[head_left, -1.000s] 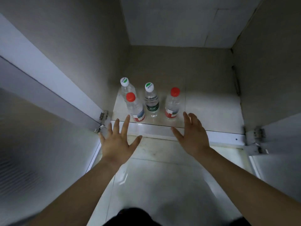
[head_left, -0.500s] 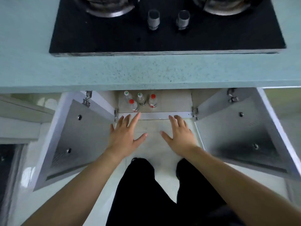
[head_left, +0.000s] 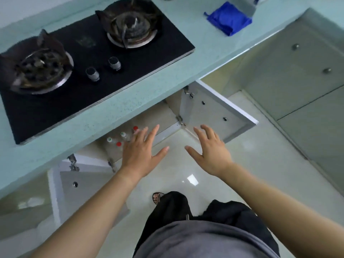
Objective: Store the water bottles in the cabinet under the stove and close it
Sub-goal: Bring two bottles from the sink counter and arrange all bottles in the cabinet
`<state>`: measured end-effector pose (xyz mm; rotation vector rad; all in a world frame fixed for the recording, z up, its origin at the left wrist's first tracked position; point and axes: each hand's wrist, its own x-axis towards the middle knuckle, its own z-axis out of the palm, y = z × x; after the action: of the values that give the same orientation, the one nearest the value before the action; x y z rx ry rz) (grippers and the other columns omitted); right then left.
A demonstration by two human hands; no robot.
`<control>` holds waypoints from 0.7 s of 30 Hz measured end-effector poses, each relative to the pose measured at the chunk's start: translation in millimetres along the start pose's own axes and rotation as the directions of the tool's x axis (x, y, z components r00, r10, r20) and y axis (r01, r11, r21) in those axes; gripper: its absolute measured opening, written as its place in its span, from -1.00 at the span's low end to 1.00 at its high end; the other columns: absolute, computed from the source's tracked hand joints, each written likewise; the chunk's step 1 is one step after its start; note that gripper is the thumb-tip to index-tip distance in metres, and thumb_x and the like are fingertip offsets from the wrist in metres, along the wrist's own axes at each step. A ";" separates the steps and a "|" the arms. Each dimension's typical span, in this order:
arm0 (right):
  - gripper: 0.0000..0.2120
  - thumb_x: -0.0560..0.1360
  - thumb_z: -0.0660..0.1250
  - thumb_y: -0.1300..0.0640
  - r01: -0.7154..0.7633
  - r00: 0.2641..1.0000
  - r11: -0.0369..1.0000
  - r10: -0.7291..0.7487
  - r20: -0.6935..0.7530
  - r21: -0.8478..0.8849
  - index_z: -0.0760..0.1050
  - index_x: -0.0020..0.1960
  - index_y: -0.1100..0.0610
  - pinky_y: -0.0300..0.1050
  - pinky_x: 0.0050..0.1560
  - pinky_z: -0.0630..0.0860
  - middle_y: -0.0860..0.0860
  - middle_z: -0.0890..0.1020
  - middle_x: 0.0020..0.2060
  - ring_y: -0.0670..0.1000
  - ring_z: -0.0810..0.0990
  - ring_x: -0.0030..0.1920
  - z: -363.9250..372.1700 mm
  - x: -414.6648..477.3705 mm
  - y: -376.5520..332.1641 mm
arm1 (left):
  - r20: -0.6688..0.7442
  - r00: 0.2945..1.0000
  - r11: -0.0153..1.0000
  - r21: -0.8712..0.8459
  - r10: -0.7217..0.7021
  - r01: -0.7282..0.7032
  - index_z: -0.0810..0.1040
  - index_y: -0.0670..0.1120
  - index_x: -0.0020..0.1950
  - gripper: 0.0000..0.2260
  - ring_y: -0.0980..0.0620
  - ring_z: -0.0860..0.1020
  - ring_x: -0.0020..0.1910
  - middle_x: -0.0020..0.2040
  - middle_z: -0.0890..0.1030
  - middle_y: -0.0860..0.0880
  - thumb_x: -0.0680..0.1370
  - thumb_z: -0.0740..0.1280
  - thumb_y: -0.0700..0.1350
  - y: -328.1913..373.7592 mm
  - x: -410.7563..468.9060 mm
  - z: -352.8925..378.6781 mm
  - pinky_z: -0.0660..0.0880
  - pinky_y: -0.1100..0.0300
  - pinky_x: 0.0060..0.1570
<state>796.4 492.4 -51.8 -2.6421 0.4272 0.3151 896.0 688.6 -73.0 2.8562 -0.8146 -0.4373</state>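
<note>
Hands [head_left: 141,151] [head_left: 210,151] spread wide, empty

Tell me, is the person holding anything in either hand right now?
Nothing. The left hand and right hand are both open with spread fingers, empty.

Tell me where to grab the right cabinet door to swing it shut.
Take the right cabinet door by its free outer edge, farthest from the hinges by the cabinet opening. Come with the open right hand from the floor side and push toward the cabinet; that edge likely gives most leverage.
</note>
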 end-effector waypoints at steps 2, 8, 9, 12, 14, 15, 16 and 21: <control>-0.34 0.51 0.07 -0.27 -0.051 0.998 0.998 0.052 -0.018 0.023 0.07 0.48 0.06 0.07 0.44 0.18 0.07 0.14 0.48 0.11 0.12 0.47 -6.4 -17.8 20.3 | 0.023 0.999 0.999 0.011 0.047 -0.048 -0.05 0.17 0.50 -0.25 -0.13 0.11 0.49 0.52 0.18 -0.06 0.36 -0.18 0.43 25.4 0.9 -1.9 0.16 -0.11 0.37; -0.33 0.50 0.10 -0.27 -0.210 0.970 0.969 0.224 -0.099 0.130 0.05 0.48 0.05 0.05 0.42 0.22 0.08 0.13 0.49 0.11 0.12 0.47 -32.5 -85.7 105.1 | 0.026 0.984 0.984 -0.019 0.176 -0.176 0.01 0.17 0.50 -0.26 -0.11 0.15 0.48 0.50 0.22 -0.04 0.36 -0.13 0.43 135.6 -4.5 9.3 0.19 -0.19 0.36; -0.33 0.50 0.10 -0.26 -0.233 0.962 0.962 0.249 -0.113 0.143 0.06 0.48 0.05 0.05 0.42 0.21 0.08 0.13 0.49 0.11 0.13 0.47 -38.1 -99.5 122.8 | 0.021 0.979 0.979 -0.029 0.202 -0.201 0.02 0.17 0.50 -0.26 -0.10 0.16 0.48 0.50 0.22 -0.03 0.36 -0.13 0.43 158.8 -6.7 11.8 0.18 -0.20 0.36; -0.33 0.50 0.11 -0.26 -0.301 0.931 0.935 0.330 -0.157 0.186 0.07 0.48 0.07 0.04 0.42 0.21 0.08 0.14 0.48 0.11 0.14 0.46 -54.6 -141.9 175.8 | 0.013 0.962 0.960 -0.053 0.274 -0.273 0.02 0.18 0.49 -0.27 -0.05 0.15 0.48 0.50 0.22 -0.02 0.35 -0.11 0.42 230.3 -14.5 21.3 0.13 -0.20 0.36; -0.33 0.50 0.11 -0.25 -0.347 0.903 0.915 0.385 -0.191 0.204 0.08 0.48 0.07 0.04 0.41 0.22 0.08 0.14 0.48 0.10 0.14 0.46 -65.6 -172.1 212.7 | 0.014 0.943 0.942 -0.051 0.332 -0.331 0.02 0.19 0.49 -0.27 -0.04 0.15 0.48 0.49 0.23 -0.01 0.35 -0.10 0.42 280.5 -19.3 32.5 0.12 -0.19 0.37; -0.33 0.50 0.11 -0.25 -0.370 0.887 0.904 0.412 -0.210 0.213 0.08 0.48 0.08 0.03 0.41 0.22 0.09 0.14 0.48 0.10 0.14 0.46 -71.0 -187.1 230.3 | 0.019 0.932 0.932 -0.049 0.361 -0.360 0.02 0.19 0.49 -0.27 -0.04 0.16 0.48 0.49 0.23 -0.01 0.35 -0.10 0.43 305.1 -21.5 38.2 0.14 -0.20 0.38; -0.33 0.50 0.12 -0.25 -0.394 0.868 0.891 0.441 -0.229 0.224 0.09 0.48 0.08 0.03 0.41 0.21 0.09 0.15 0.48 0.10 0.13 0.47 -76.1 -202.2 247.1 | 0.025 0.920 0.920 -0.047 0.391 -0.389 0.02 0.19 0.49 -0.26 -0.04 0.16 0.47 0.49 0.24 -0.01 0.34 -0.11 0.43 329.1 -23.4 43.3 0.16 -0.20 0.38; -0.33 0.50 0.12 -0.24 -0.510 0.761 0.808 0.584 -0.284 0.294 0.09 0.48 0.09 0.02 0.43 0.16 0.10 0.14 0.48 0.09 0.10 0.48 -89.7 -271.7 315.7 | 0.087 0.826 0.830 -0.037 0.557 -0.556 0.01 0.20 0.49 -0.28 -0.02 0.16 0.48 0.49 0.23 0.00 0.36 -0.09 0.43 435.1 -34.4 60.4 0.16 -0.21 0.38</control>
<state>448.9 248.3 -17.9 -2.3130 1.3037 -0.0537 634.4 336.5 -30.2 2.4252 -1.5885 -0.4860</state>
